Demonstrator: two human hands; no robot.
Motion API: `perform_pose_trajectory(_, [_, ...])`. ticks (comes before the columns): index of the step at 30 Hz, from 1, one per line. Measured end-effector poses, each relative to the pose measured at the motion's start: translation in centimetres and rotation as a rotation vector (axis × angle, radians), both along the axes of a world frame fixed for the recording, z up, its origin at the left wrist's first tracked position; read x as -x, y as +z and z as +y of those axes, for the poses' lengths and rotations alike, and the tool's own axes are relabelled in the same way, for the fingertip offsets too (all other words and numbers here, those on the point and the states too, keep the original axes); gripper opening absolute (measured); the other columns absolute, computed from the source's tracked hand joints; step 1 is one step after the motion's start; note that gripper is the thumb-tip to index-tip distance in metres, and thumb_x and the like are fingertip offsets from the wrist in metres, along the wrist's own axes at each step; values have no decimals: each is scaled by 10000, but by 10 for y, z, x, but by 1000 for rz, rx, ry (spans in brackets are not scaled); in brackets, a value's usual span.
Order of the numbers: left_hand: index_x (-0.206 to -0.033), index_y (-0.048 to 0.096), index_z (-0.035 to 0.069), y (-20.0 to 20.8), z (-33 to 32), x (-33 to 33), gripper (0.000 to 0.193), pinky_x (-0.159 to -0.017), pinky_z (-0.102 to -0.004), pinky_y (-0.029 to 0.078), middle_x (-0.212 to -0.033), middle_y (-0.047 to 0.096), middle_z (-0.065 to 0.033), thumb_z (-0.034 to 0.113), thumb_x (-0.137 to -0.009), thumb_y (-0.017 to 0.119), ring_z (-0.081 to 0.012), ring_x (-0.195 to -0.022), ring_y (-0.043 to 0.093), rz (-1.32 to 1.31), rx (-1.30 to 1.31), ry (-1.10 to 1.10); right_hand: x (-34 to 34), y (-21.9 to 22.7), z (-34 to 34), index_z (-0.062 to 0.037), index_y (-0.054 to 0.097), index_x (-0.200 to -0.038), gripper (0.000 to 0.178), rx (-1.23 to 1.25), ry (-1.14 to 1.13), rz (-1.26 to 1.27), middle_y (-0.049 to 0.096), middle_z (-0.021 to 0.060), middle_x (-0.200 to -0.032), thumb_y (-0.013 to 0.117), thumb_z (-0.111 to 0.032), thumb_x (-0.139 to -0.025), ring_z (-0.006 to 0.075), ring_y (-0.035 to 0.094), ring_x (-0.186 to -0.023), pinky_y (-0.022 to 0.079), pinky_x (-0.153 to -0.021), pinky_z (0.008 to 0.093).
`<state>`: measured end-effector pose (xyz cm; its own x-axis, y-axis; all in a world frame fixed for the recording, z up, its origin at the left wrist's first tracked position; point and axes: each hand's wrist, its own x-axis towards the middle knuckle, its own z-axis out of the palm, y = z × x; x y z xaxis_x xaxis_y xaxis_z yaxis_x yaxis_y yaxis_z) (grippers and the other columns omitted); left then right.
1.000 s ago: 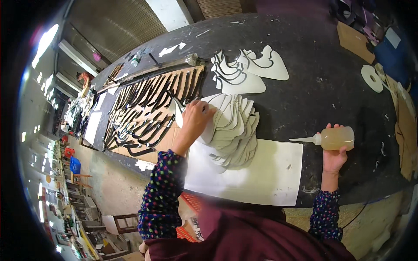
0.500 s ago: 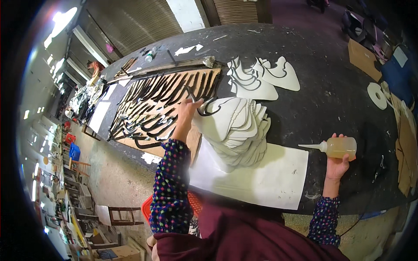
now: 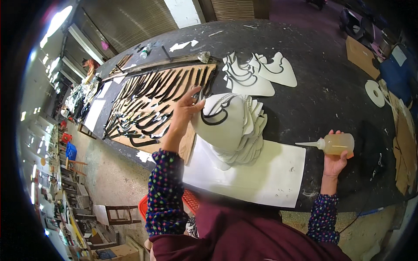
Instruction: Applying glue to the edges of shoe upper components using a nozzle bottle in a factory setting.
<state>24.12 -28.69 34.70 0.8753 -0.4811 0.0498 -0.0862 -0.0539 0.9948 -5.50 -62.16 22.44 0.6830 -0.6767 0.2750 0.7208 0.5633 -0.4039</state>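
Raised since the earlier frame, the top white piece (image 3: 222,135), with its curved black strip (image 3: 214,124), tilts over the stack (image 3: 250,143). My left hand (image 3: 185,108) pinches its edge; I'd grip lightly, clear of the curve. Right of the stack, my right hand (image 3: 334,163) grips the squeeze bottle (image 3: 340,143); loose strips (image 3: 152,93) crowd the stack's left.

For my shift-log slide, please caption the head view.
Right hand holds a translucent plastic bottle of amber liquid; left hand at the edge of stacked, curved white pieces.
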Motion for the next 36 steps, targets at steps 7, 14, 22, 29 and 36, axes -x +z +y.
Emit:
perform_pose_trajectory(7, [-933, 598, -17, 42, -12, 95, 266, -672, -223, 476, -822, 622, -55, -42, -680, 676, -116, -709, 586, 364, 35, -294, -4, 42, 28, -104, 328, -1265, 755, -47, 309, -436, 390, 47, -1269, 766, -147, -652, 275, 324, -1244, 251, -995, 580])
perform_pose_trajectory(14, [-923, 609, 19, 25, -25, 158, 339, -518, -151, 291, -662, 476, 83, -31, -616, 742, 0, -558, 360, 394, -25, -380, 1, 106, 80, -125, 295, -1236, 786, 228, 162, -278, 347, 11, -1267, 783, -239, -630, 258, 316, -1240, 326, -956, 588])
perform_pose_trajectory(22, [-1001, 599, 15, -2, -14, 176, 369, -532, -158, 314, -656, 491, 73, -26, -652, 710, -4, -575, 384, 345, -53, -324, -5, 119, 110, -169, 322, -1180, 803, 538, 158, -195, 397, 2, -1179, 828, -218, -558, 264, 392, -1157, 374, -916, 605])
perform_pose_trajectory(29, [-1009, 602, 12, -2, -10, 176, 380, -561, -160, 342, -655, 484, 60, -20, -646, 712, -10, -607, 416, 336, -84, -315, -11, 114, 117, -176, 312, -1216, 839, 668, 209, -217, 415, 9, -1176, 832, -183, -557, 292, 392, -1153, 375, -901, 619])
perform_pose_trajectory(36, [-1042, 598, -15, 1, -8, 177, 408, -560, -161, 362, -695, 536, 47, -30, -649, 705, -14, -608, 442, 397, 8, -288, -13, 114, 118, -171, 301, -1229, 853, 715, 149, -224, 415, 18, -1180, 831, -196, -562, 296, 403, -1141, 388, -889, 614])
